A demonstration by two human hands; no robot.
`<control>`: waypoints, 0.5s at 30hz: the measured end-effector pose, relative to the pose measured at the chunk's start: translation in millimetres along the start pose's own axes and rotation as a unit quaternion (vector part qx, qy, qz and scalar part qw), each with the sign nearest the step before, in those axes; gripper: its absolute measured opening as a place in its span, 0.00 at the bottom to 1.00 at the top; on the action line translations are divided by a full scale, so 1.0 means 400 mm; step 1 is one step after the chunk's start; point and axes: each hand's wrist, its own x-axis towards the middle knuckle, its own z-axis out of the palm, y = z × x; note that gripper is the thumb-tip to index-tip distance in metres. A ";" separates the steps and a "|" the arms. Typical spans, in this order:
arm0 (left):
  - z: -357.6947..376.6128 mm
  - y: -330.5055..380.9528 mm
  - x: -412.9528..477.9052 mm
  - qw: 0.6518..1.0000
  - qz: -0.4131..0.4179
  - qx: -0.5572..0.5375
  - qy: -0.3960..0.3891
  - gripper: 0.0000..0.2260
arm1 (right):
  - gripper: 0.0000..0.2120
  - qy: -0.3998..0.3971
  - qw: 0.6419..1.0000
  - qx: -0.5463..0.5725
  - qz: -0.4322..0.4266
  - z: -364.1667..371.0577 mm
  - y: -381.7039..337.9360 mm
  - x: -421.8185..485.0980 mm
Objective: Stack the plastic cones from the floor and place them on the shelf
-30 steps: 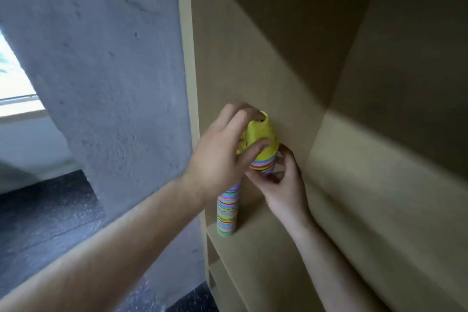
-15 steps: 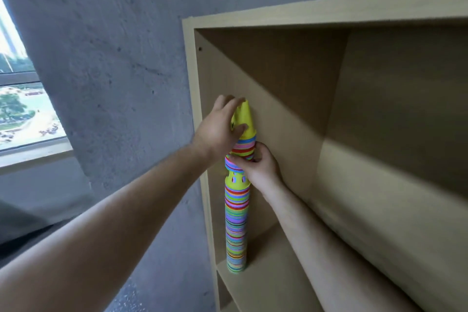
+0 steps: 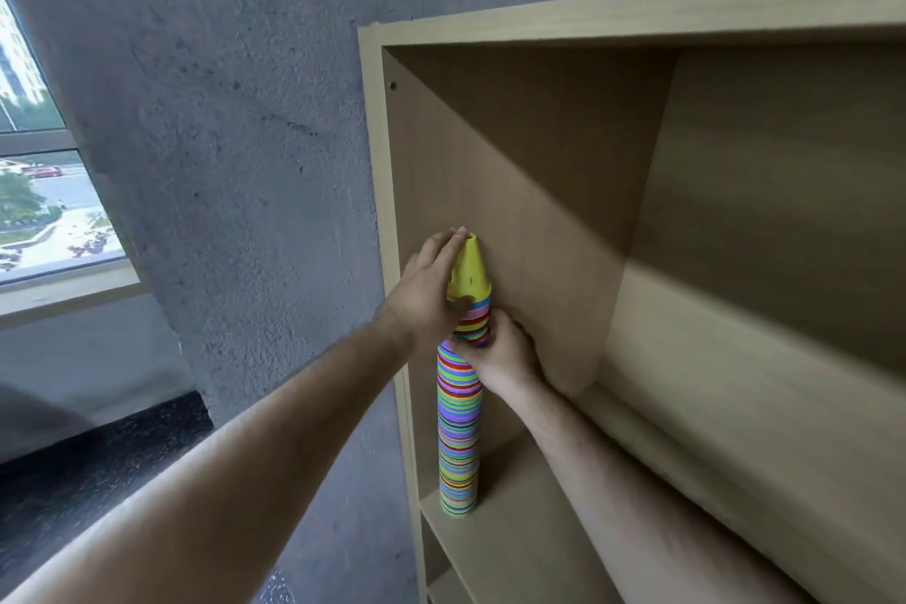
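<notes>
A tall stack of many-coloured plastic cones (image 3: 458, 437) stands upright on the wooden shelf board (image 3: 519, 535), close to the shelf's left side panel. A yellow cone (image 3: 469, 272) tops the stack. My left hand (image 3: 425, 292) wraps the upper part of the stack from the left, fingers reaching to the yellow tip. My right hand (image 3: 502, 356) grips the stack from the right, just under the upper group of cones. The stack's base rests near the shelf's front edge.
The light wooden shelf unit (image 3: 637, 22) has an upper compartment with room to the right of the stack. A grey concrete wall (image 3: 220, 162) stands left of it. A window (image 3: 39, 191) is at far left, above dark floor (image 3: 98, 456).
The view has tilted upward, showing the shelf's top. The upper group of cones has slid down onto the lower stack, closing the gap where a yellow cone showed. Both hands stay on it.
</notes>
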 end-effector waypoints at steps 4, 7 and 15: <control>0.006 -0.006 -0.009 1.000 -0.005 -0.010 0.006 0.43 | 0.30 0.018 0.999 -0.024 -0.018 -0.012 -0.014 -0.011; 0.008 0.001 -0.024 0.999 -0.013 -0.020 0.039 0.41 | 0.28 0.045 0.997 -0.040 -0.051 -0.027 -0.029 -0.026; 0.006 0.006 -0.088 0.996 -0.037 -0.005 0.085 0.27 | 0.16 0.124 0.983 -0.012 -0.137 -0.023 -0.008 -0.056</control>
